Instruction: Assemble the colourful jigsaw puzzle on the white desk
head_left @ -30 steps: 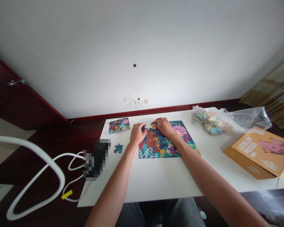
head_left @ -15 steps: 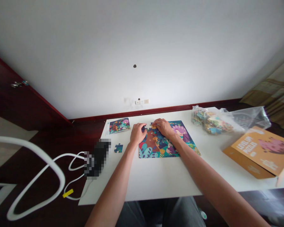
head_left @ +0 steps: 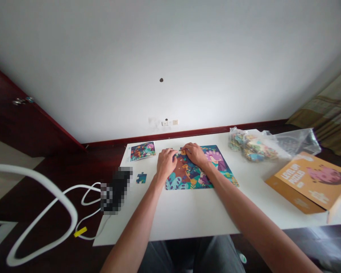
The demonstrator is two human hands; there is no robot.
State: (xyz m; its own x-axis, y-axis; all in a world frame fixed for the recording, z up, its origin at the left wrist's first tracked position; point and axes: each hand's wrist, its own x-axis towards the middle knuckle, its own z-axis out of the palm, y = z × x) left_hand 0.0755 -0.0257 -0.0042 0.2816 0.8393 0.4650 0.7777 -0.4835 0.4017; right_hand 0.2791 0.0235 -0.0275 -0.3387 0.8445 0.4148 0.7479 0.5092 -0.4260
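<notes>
A colourful jigsaw puzzle (head_left: 199, 176) lies assembled in the middle of the white table (head_left: 187, 212). My left hand (head_left: 166, 162) rests on its top left corner, fingers curled down on the pieces. Beside it, my right hand (head_left: 195, 153) presses on the puzzle's top edge, fingertips touching the pieces near the left hand. Whether either hand pinches a piece is hidden by the fingers. One loose blue puzzle piece (head_left: 141, 178) lies on the table left of my left hand.
A small reference picture (head_left: 142, 150) lies at the table's far left corner. A clear plastic bag of puzzle pieces (head_left: 252, 146) sits at the back right, with an orange puzzle box (head_left: 311, 181) near the right edge. A blurred dark object (head_left: 115, 190) and white cable (head_left: 45, 204) lie left.
My left hand has slid slightly right, further onto the puzzle's top left corner. My right hand stays on the top edge.
</notes>
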